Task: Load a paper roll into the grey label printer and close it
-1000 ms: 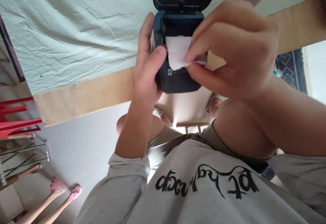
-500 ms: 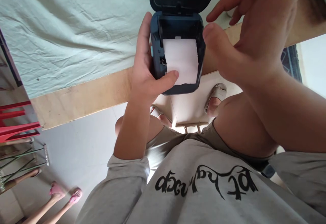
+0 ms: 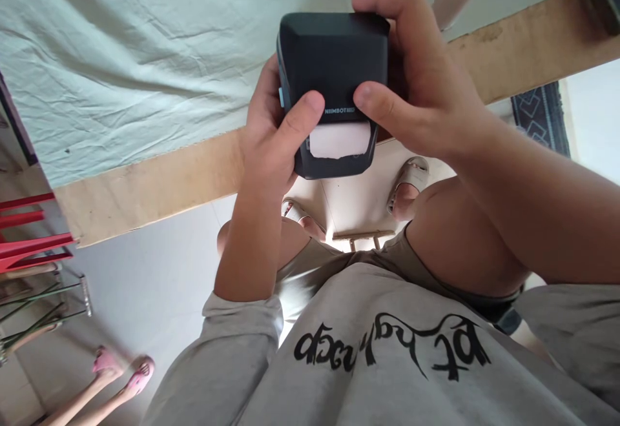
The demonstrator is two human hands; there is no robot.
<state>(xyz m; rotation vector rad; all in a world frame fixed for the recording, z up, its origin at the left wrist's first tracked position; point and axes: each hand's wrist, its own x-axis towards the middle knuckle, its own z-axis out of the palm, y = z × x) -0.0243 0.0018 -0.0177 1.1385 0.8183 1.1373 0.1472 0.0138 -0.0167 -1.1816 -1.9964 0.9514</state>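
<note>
A small dark blue label printer (image 3: 334, 64) is held over the table edge, its lid down. A strip of white paper (image 3: 339, 140) sticks out of the slot below the lid. My left hand (image 3: 271, 135) grips the printer's left side, thumb resting on the front near the paper. My right hand (image 3: 416, 84) wraps over the lid from the right, with fingers on top and thumb pressed on the front by the printed brand name.
A wooden table (image 3: 159, 181) covered by a pale green cloth (image 3: 126, 58) lies ahead. A red chair (image 3: 29, 232) stands at the left. Another person's feet in pink sandals (image 3: 123, 371) are at the lower left. My knees and sandalled feet (image 3: 409, 177) show below.
The printer's lid was open with the paper roll exposed; now it is down over the paper. My right hand let go of the paper, lifted away, then came down onto the lid.
</note>
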